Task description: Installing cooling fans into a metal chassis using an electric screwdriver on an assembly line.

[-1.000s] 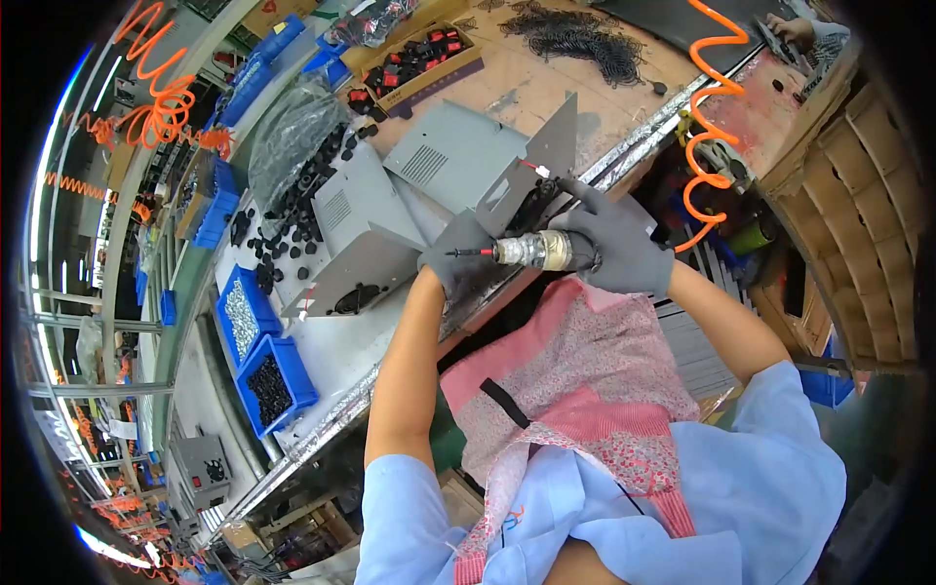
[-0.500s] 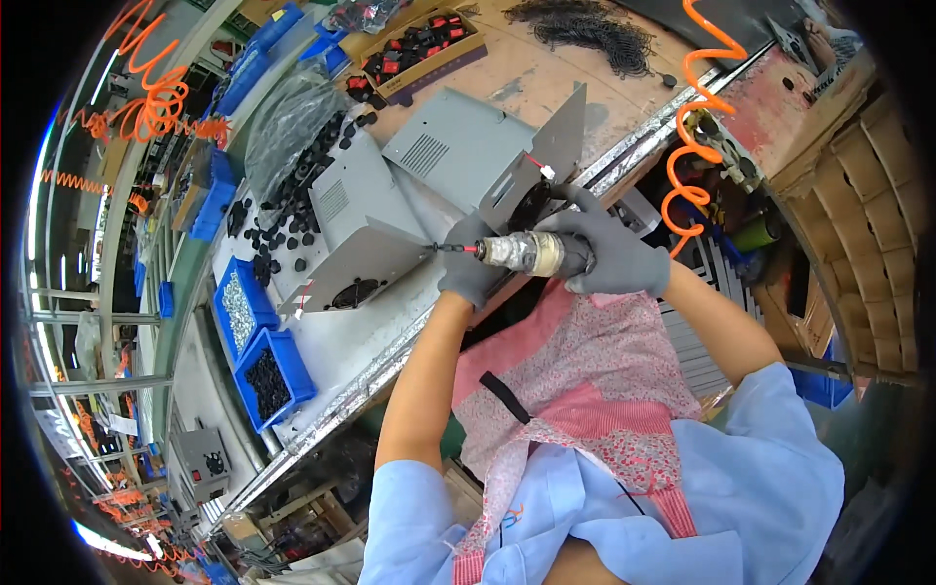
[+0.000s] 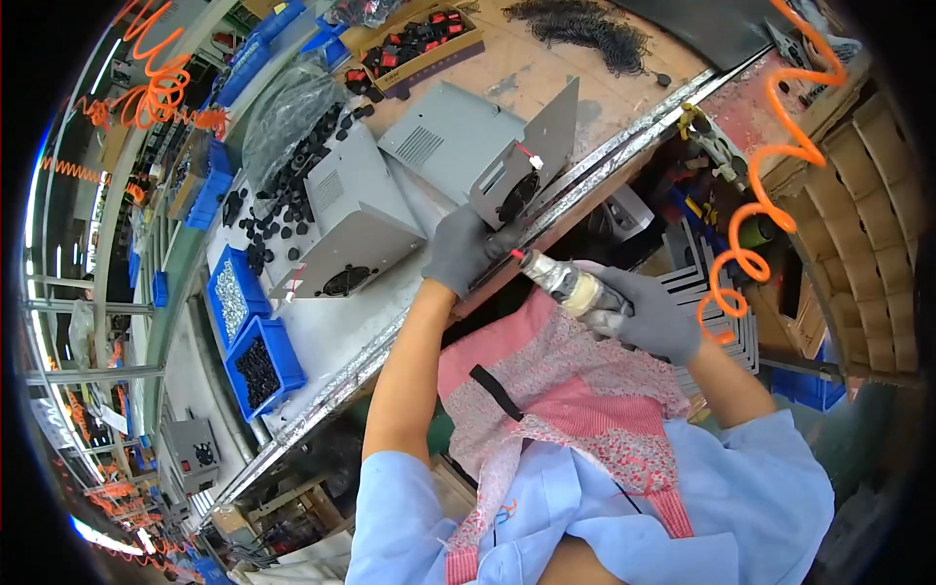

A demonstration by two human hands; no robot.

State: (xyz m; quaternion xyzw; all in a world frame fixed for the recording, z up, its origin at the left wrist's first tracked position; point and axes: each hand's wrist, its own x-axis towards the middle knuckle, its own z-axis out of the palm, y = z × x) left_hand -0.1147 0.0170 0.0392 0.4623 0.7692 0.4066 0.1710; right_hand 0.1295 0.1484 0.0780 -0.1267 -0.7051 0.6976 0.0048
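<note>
One driver (image 3: pixel 570 285), frame centre, gripped in right hand (image 3: pixel 651 314) outside bench edge (image 3: pixel 634 144); left hand (image 3: pixel 459 252) part-curled there, contents unclear; bare benchtop (image 3: pixel 330 339) lower left.

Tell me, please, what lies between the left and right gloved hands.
In the head view, the driver gripped in the right hand lies there, tip toward the left hand.

Matt metal, glossy plastic

The left glove (image 3: pixel 456 252) and right glove (image 3: pixel 655 314) look like matt cloth; the screwdriver (image 3: pixel 573 290) has shiny, wrinkled film wrapping. Towards eleven o'clock, the casings (image 3: pixel 444 119) are smooth, matt sheet metal; nearer ten, the bag (image 3: pixel 285 119) is thin, crinkled, glossy plastic. Smooth plastic bins (image 3: pixel 292 367) lie at nine, glossy plastic hose (image 3: pixel 789 156) at two, matt cardboard (image 3: pixel 871 234) at three. The apron (image 3: pixel 575 387), towards five, is patterned cloth.
</note>
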